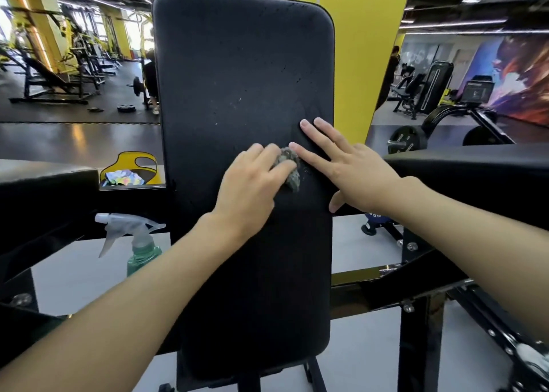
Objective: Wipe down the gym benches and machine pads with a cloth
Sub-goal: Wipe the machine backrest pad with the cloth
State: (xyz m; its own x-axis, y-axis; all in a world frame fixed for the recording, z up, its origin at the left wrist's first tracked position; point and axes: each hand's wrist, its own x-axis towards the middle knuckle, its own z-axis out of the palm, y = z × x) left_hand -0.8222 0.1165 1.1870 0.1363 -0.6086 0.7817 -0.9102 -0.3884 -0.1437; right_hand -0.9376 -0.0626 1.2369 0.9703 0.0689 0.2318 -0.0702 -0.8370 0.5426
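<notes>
Head view: black upright back pad [243, 64] fills the centre of the frame. Left hand [252, 183] lies on its middle right, fingers curled over a bunched grey cloth [291, 168] and pressing it to the vinyl. Right hand [341, 166] rests flat beside it, fingers straight and spread, thumb hooked round the pad's right edge, likely bracing it. Pale specks and streaks [230, 103] show above the cloth, so the upper half looks not yet wiped. The lower half is too dark to judge clean or dirty. Side pads at left [44, 189] and right [475, 168] carry no visible wet marks; I judge them not done. Task early to midway on this machine, with other benches in the room beyond. A clear spray bottle [142, 243] with green liquid stands behind the pad's left edge, its base hidden. Most of the cloth is covered by the left fingers. The frame's foot is cut off below.
</notes>
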